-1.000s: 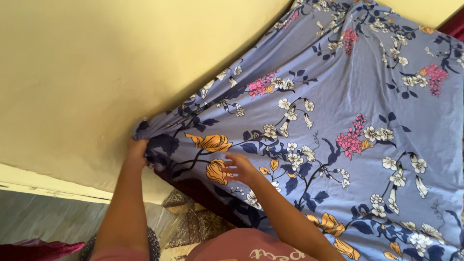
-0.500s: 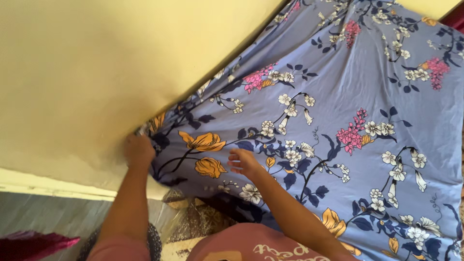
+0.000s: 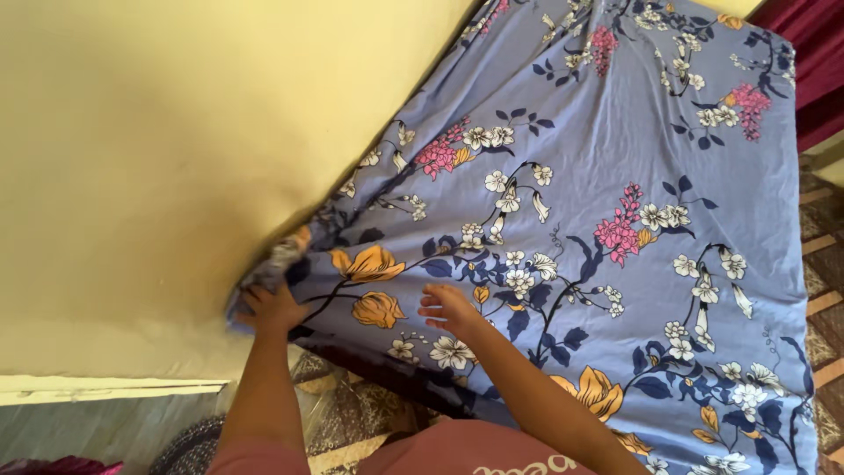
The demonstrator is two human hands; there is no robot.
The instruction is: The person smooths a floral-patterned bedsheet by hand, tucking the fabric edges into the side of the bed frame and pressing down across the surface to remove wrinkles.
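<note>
A blue bedsheet (image 3: 615, 149) printed with white, pink and orange flowers lies stretched over a mattress that stands against a yellow wall (image 3: 158, 132). My left hand (image 3: 272, 306) grips the bunched corner of the sheet at the mattress corner, right beside the wall. My right hand (image 3: 450, 308) rests flat on the sheet near an orange flower, fingers spread, holding nothing. Both forearms reach up from the bottom of the view.
A patterned brown covering (image 3: 352, 413) shows below the mattress edge, and more of it at the right edge (image 3: 822, 264). A dark red cloth (image 3: 813, 53) hangs at the top right. Grey floor (image 3: 97, 431) runs under the wall at lower left.
My left hand has moved down and pulled the sheet corner further around the mattress corner. The view has shifted, showing the mattress's right edge. My right hand stays on the sheet.
</note>
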